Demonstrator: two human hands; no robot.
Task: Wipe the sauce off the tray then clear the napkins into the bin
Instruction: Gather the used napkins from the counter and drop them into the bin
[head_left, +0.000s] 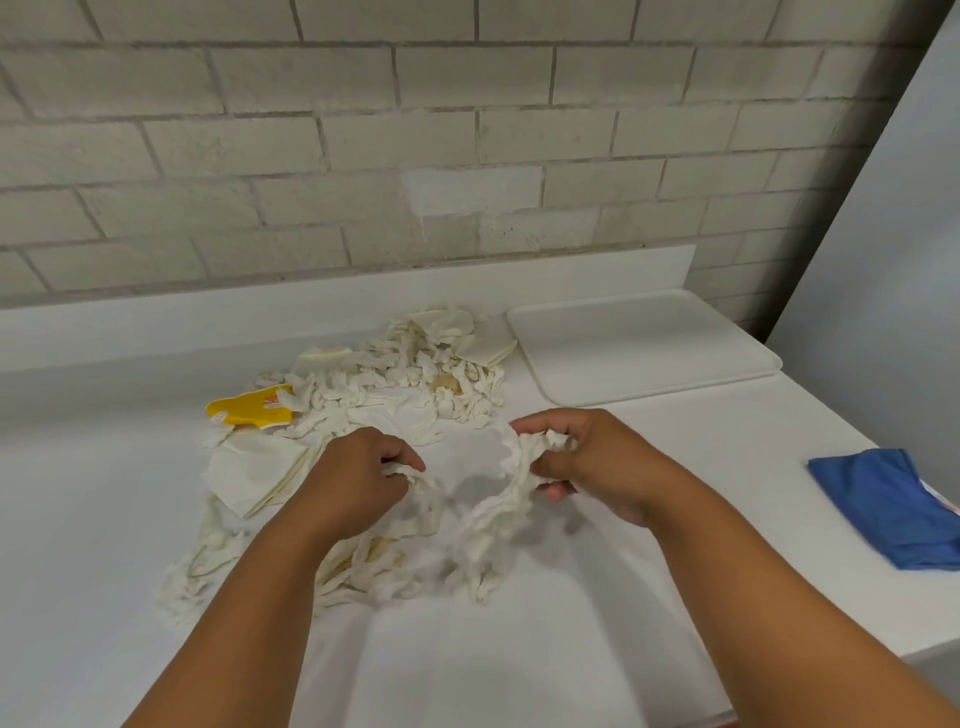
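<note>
A heap of crumpled white napkins (410, 379) lies across the middle of the white counter (571, 649). My left hand (358, 478) grips a bunch of napkins at its fingertips. To its right, my right hand (587, 457) pinches a twisted strand of napkin (514, 467) that hangs down toward the pile below. The white tray (639, 348) sits at the back right, beyond both hands, and its surface looks bare. No bin is in view.
A yellow sauce packet (249, 408) lies at the left edge of the napkin heap. A folded blue cloth (888, 504) rests near the counter's right edge. A brick wall (363, 145) runs behind the counter.
</note>
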